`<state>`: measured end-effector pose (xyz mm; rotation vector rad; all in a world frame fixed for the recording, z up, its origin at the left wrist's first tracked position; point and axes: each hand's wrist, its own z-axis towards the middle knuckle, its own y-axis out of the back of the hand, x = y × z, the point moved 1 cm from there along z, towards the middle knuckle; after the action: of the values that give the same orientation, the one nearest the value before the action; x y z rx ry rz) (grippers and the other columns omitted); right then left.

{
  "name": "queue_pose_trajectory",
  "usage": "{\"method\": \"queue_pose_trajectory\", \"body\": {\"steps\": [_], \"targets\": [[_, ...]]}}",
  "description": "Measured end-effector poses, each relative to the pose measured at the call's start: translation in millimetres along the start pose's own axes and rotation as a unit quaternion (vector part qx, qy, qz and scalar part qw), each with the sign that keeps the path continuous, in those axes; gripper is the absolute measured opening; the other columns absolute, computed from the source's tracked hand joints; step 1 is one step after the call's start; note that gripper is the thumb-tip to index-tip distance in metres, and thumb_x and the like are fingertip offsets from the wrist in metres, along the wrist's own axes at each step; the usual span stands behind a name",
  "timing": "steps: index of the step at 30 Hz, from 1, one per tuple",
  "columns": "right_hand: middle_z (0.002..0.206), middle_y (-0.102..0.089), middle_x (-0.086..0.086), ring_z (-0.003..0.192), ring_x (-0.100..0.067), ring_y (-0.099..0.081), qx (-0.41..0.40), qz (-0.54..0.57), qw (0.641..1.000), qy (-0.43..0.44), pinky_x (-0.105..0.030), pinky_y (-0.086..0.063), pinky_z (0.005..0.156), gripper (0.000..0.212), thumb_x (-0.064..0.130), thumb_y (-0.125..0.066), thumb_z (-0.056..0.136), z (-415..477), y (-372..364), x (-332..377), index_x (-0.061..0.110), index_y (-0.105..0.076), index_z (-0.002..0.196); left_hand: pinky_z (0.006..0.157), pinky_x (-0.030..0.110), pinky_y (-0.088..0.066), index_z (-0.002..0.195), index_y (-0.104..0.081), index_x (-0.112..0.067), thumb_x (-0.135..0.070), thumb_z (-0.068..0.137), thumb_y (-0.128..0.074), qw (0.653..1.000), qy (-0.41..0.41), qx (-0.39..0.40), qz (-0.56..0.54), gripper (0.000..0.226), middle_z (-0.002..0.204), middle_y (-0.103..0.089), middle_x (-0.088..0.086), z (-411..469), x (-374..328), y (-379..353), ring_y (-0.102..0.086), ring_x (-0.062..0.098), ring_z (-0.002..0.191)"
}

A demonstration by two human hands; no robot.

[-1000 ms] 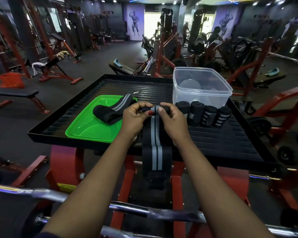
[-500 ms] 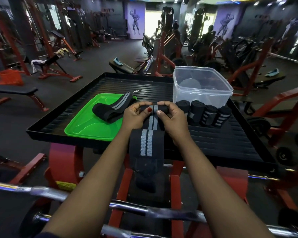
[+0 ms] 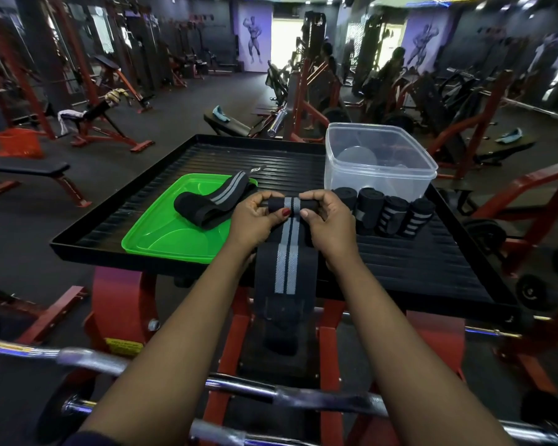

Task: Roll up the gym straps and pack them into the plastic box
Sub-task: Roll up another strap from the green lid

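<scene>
Strap [image 3: 287, 265] (partly rolled) between both hands [image 3: 255, 223] [image 3: 330, 225]

Arms forward, left hand [image 3: 255, 220] and right hand [image 3: 330, 220] level, fingers [image 3: 262, 198] curled, pinching

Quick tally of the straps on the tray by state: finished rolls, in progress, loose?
Finished rolls beside the plastic box: 4
Half-rolled strap, pinched by left hand and right hand: 1
Loose strap on the green lid: 1
Total: 6
</scene>
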<state>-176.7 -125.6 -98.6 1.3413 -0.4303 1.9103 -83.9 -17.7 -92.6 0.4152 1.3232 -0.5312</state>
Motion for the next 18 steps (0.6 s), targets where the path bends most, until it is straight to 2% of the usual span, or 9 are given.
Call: {"method": "queue_pose_trajectory", "body": {"steps": [3,6,9,14,15,18], "targets": [[0.103,-0.07,0.01,0.096,-0.003,-0.065,-0.003,0.025,1.0,-0.009,-0.017,-0.052,0.084,0.013,0.015,-0.065,0.091,-0.6,-0.5,1.4,0.023,-0.069,0.101,0.066,0.018,-0.054,0.09,-0.061,-0.013,0.012,0.08,-0.064,1.0,-0.009,-0.01,-0.012,0.027,0.074,-0.068,0.001,-1.1,0.2,0.6,-0.064,0.001,0.061],[0.099,-0.068,0.016,0.092,0.007,-0.06,-0.021,-0.002,1.0,-0.016,-0.009,-0.045,0.08,0.016,0.031,-0.062,0.094,-1.4,1.1,3.3,0.024,-0.07,0.106,0.07,0.019,-0.054,0.099,-0.059,-0.008,0.012,0.079,-0.065,1.0,-0.025,-0.004,-0.015,0.029,0.083,-0.067,0.006,-1.9,0.1,-0.2,-0.064,0.002,0.066],[0.095,-0.068,0.012,0.088,0.002,-0.06,-0.022,-0.039,0.999,-0.006,-0.011,-0.043,0.075,0.009,0.028,-0.061,0.094,-0.4,2.2,2.9,0.025,-0.068,0.099,0.069,0.017,-0.054,0.099,-0.059,-0.009,0.012,0.079,-0.065,0.999,-0.023,0.006,-0.023,0.03,0.079,-0.069,0.001,-2.1,-0.7,-1.3,-0.065,0.001,0.066],[0.098,-0.067,0.006,0.092,-0.008,-0.062,-0.018,-0.056,0.998,-0.016,-0.02,-0.05,0.082,0.012,0.018,-0.064,0.091,0.3,3.2,1.9,0.024,-0.067,0.101,0.055,0.013,-0.049,0.114,-0.061,0.0,0.0,0.087,-0.063,0.999,0.001,0.022,-0.033,0.027,0.054,-0.066,-0.011,-3.2,-0.1,-4.3,-0.061,-0.003,0.054],[0.098,-0.067,0.004,0.092,-0.008,-0.062,-0.013,-0.053,0.998,-0.016,-0.02,-0.051,0.081,0.013,0.015,-0.064,0.091,0.2,3.1,1.6,0.024,-0.067,0.101,0.056,0.013,-0.049,0.114,-0.061,0.003,0.0,0.087,-0.064,1.0,-0.007,0.015,-0.024,0.027,0.057,-0.066,-0.01,-2.6,0.5,-4.2,-0.061,-0.003,0.055],[0.102,-0.068,0.004,0.097,-0.01,-0.063,0.009,-0.012,1.0,-0.015,-0.02,-0.052,0.082,0.019,0.01,-0.064,0.091,0.4,1.4,0.2,0.026,-0.066,0.1,0.068,0.016,-0.054,0.109,-0.063,0.004,0.006,0.082,-0.066,0.999,-0.028,-0.01,-0.012,0.027,0.082,-0.069,0.001,-2.5,1.5,-2.6,-0.064,-0.001,0.068]]}}
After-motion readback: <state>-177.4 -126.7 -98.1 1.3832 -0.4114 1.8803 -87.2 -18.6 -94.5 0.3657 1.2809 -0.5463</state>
